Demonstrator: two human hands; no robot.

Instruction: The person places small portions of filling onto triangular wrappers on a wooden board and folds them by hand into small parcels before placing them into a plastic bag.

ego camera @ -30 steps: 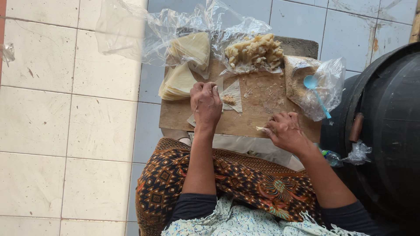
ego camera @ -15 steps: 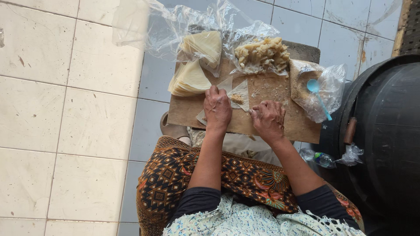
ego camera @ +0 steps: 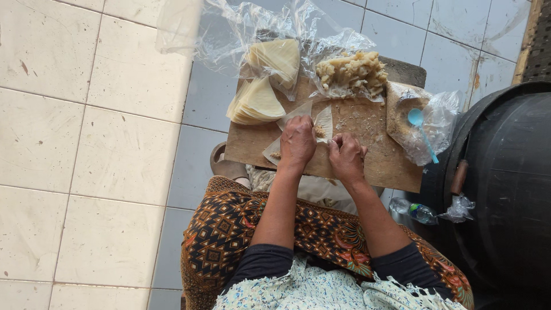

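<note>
folding is mid-way: both the left hand [ego camera: 297,143] and right hand [ego camera: 346,156] pinch one thin wrapper [ego camera: 321,123] with filling on the wooden board [ego camera: 367,152] (on the lap). its far flaps still lie open; a wrapper stack [ego camera: 258,102] and filling heap [ego camera: 351,72] wait unused.

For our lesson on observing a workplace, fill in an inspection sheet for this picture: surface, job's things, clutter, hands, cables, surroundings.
Surface: wooden board over the lap, dusted with crumbs.
Job's things: thin wrapper sheet with a dab of filling under both hands; stack of triangular wrappers; heap of pale filling on plastic.
Clutter: crumpled clear plastic; bag with a blue spoon; small bottle on the floor.
Hands: left hand and right hand press on the sheet, side by side.
Cables: nothing seen.
Surroundings: tiled floor; large black tub at right.
</note>
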